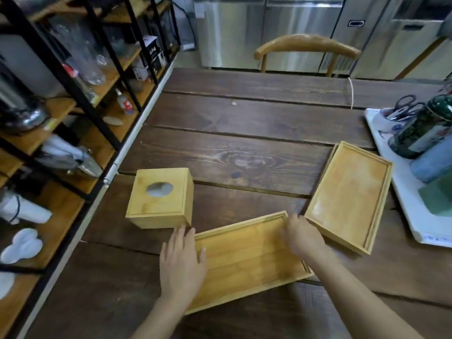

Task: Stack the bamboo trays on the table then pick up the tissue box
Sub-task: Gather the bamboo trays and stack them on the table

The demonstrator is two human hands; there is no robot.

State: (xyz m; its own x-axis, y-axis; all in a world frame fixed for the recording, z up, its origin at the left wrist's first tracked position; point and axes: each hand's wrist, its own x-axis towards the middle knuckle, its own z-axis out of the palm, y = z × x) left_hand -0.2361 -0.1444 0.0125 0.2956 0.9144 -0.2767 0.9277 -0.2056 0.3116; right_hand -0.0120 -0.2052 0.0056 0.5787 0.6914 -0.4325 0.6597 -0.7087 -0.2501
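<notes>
Bamboo, three pieces on dark plank table (244,118). Near tray (247,263) between both hands, long axis 8-to-2 o'clock. Left hand (182,263) flat, fingers spread, over its left end; right hand (302,237) curled on the far-right rim. Second tray (349,198) lies at 2 o'clock, just beside the right hand. Tissue box (160,199) at 11 o'clock, nearer the left hand.

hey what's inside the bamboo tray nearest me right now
The near bamboo tray holds no objects; bare bamboo shows across its middle. The left hand covers its left end and the right hand its far right corner, so those parts are hidden.
</notes>
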